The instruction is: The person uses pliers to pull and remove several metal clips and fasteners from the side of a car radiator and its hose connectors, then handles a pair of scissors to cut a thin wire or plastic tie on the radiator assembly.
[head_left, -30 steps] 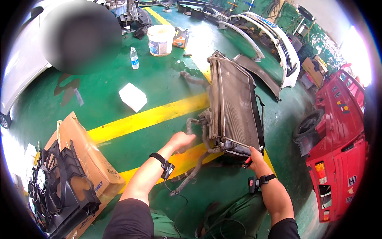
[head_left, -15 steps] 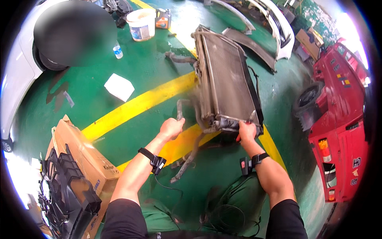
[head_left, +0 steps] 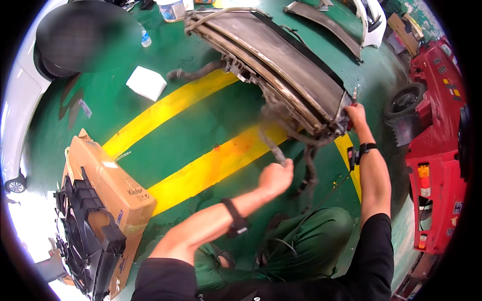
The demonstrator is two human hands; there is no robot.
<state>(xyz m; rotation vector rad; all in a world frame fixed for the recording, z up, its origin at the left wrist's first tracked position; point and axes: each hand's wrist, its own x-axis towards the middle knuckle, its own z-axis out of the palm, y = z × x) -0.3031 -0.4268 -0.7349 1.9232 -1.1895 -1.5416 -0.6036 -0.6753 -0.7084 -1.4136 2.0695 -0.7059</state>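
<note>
Knees bent over a glossy green workshop floor point(head_left: 165, 145), a person in dark sleeves closes the left hand point(head_left: 277, 178) around a grey hose point(head_left: 273, 146), while the right hand point(head_left: 355, 118) is clamped on a red-handled tool point(head_left: 355, 95) at the near corner of a dusty radiator assembly point(head_left: 301, 62), which stands tilted across a broad yellow stripe point(head_left: 206, 163). At left, a black fan shroud point(head_left: 90, 215) leans by a cardboard box point(head_left: 108, 173). Beyond lie a white block point(head_left: 145, 84), a red vehicle body point(head_left: 439, 145) at right, a white car point(head_left: 22, 100) at left, a bottle point(head_left: 145, 38) and a bucket point(head_left: 171, 11).
</note>
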